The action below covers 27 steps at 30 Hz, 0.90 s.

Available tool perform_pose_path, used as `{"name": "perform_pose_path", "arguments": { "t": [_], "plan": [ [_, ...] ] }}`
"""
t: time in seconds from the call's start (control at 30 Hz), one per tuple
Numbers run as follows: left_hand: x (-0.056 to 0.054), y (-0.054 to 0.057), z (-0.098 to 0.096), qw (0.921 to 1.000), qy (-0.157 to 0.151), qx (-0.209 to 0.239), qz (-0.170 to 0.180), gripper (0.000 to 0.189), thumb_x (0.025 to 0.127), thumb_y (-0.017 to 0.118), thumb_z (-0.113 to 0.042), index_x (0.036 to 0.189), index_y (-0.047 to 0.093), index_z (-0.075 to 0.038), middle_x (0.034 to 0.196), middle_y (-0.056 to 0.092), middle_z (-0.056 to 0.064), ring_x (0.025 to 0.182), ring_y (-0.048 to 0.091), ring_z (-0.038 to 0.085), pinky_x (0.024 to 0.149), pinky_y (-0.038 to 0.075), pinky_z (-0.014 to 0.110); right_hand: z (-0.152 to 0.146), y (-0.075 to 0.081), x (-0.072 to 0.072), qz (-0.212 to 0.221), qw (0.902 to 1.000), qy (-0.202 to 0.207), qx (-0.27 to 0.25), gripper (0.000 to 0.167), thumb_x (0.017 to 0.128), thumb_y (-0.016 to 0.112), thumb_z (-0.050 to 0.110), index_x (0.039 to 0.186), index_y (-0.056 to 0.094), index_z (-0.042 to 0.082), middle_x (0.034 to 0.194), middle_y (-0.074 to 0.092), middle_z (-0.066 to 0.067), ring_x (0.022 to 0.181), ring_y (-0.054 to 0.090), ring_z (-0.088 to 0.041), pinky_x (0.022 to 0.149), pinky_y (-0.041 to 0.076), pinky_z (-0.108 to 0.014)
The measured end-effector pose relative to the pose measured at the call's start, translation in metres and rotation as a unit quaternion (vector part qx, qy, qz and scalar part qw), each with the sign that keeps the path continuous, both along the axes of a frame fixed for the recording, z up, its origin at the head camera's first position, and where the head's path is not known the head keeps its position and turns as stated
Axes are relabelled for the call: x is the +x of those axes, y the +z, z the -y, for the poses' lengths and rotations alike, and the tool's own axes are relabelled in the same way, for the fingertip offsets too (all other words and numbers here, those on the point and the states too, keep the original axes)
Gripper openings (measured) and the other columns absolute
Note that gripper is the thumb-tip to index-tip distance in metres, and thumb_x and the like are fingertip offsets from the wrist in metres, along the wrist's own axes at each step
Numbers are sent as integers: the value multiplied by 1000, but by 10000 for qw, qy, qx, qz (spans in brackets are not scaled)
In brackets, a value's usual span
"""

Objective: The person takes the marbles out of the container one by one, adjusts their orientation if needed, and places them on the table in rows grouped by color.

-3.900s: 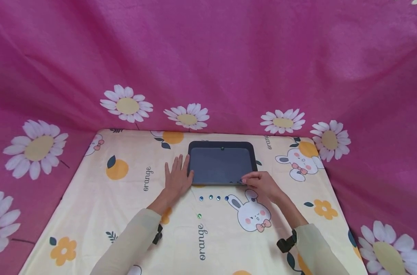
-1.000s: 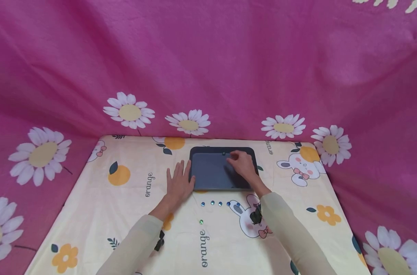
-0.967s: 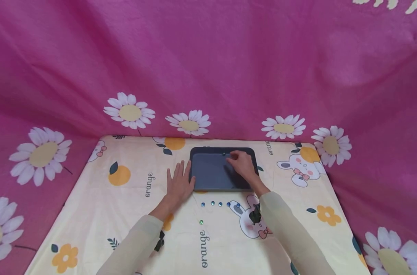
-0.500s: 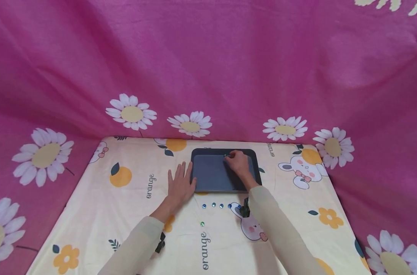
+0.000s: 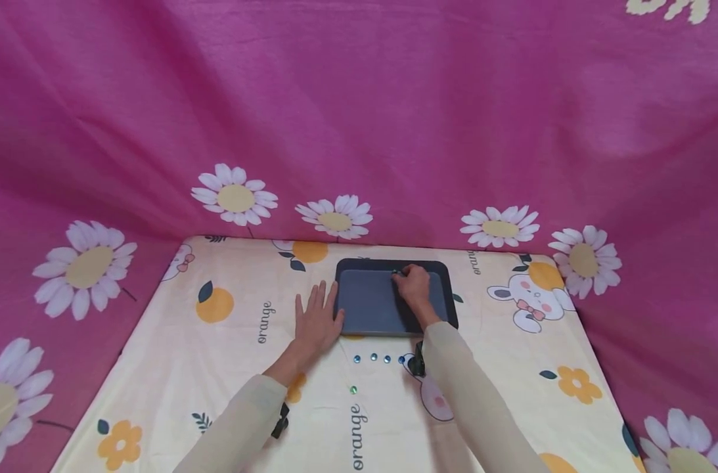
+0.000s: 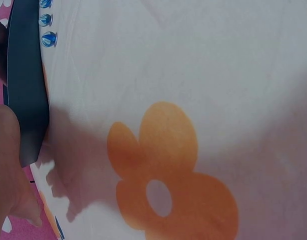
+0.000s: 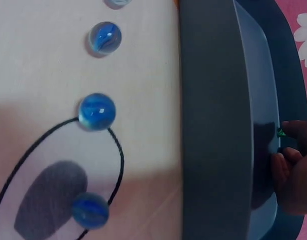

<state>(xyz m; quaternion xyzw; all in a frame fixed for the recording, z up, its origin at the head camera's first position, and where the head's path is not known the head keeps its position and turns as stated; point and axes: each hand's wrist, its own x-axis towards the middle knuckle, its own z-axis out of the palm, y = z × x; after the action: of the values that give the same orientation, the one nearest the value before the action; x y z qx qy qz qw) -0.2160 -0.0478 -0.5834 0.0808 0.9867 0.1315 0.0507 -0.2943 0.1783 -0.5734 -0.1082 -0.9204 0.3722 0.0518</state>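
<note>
A dark grey rectangular tray (image 5: 364,332) lies on the cloth. My left hand (image 5: 317,325) lies flat with spread fingers at its left side, the thumb against the wall. My right hand (image 5: 414,286) reaches into the tray near its far wall, curled fingertips at a green marble (image 7: 281,132) that they appear to pinch. The fingers partly cover that marble. On the cloth before the tray is a row of several blue marbles, among them one at the left end (image 5: 357,359) and one seen close by the right wrist view (image 7: 97,111). Nearer sits another green marble (image 5: 353,389).
A cream cloth (image 5: 217,361) printed with oranges, flowers and rabbits covers the table. Behind it hangs a magenta curtain (image 5: 359,118) with white daisies. A small black camera (image 5: 417,359) on the right wrist hides the right end of the marble row.
My right hand has moved from the tray's near right corner to its far wall, onto the marble there. A further blue marble joined the row's right end earlier. The left hand stays put.
</note>
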Motion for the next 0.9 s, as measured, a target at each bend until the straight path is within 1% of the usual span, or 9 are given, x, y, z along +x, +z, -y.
{"name": "perform_pose_path", "arguments": {
  "t": [0.13, 0.3, 0.37, 0.57, 0.7, 0.8, 0.9],
  "plan": [
    [1, 0, 1, 10000, 23, -27, 33, 69, 103, 41, -45, 161, 18, -16, 165, 14, 13, 151, 11, 30, 118, -1, 58, 2, -3, -1, -147, 9997, -115, 144, 27, 87, 76, 16, 101, 72, -7, 101, 71, -22, 98, 65, -39, 88, 51, -48],
    [-1, 0, 1, 10000, -17, -32, 55, 69, 103, 41, -44, 162, 17, -16, 165, 14, 13, 151, 11, 30, 118, 0, 59, 4, -5, -3, -237, 9989, -276, 310, 21, 88, 75, 15, 92, 73, -5, 94, 71, -20, 92, 67, -38, 83, 52, -50],
    [-1, -1, 1, 10000, -25, -65, 39, 69, 103, 40, -45, 162, 17, -16, 165, 14, 13, 151, 12, 30, 118, 0, 59, 5, -5, -5, -252, 9986, -300, 354, 19, 88, 75, 15, 89, 73, -4, 92, 72, -19, 91, 67, -38, 82, 52, -51],
    [-3, -2, 2, 9999, -1, -156, -67, 68, 103, 40, -45, 161, 19, -17, 165, 16, 13, 151, 13, 29, 118, 2, 59, 5, -6, -9, -157, 9989, -323, 288, 19, 89, 71, 16, 93, 74, -3, 96, 72, -18, 94, 67, -38, 85, 52, -50],
    [-3, -3, 2, 9998, 2, -178, -47, 68, 103, 39, -45, 162, 17, -17, 165, 15, 12, 151, 12, 29, 118, 1, 58, 7, -6, -9, -51, 9988, -413, 246, 19, 90, 69, 16, 93, 74, -2, 97, 72, -18, 93, 67, -38, 82, 53, -50],
    [-2, -3, 2, 9999, 2, -161, -53, 68, 103, 39, -45, 162, 18, -17, 165, 15, 12, 151, 12, 29, 118, 2, 58, 9, -6, -9, -23, 9986, -480, 243, 17, 89, 66, 14, 82, 71, 0, 90, 71, -16, 86, 67, -36, 76, 54, -50],
    [-1, -3, 1, 9999, -7, -90, -70, 68, 103, 40, -45, 161, 19, -17, 165, 16, 13, 151, 13, 30, 118, 2, 59, 11, -8, -10, -9, 9981, -554, 274, 21, 87, 65, 13, 68, 63, 4, 78, 65, -11, 76, 64, -33, 70, 53, -50]
  ]
}}
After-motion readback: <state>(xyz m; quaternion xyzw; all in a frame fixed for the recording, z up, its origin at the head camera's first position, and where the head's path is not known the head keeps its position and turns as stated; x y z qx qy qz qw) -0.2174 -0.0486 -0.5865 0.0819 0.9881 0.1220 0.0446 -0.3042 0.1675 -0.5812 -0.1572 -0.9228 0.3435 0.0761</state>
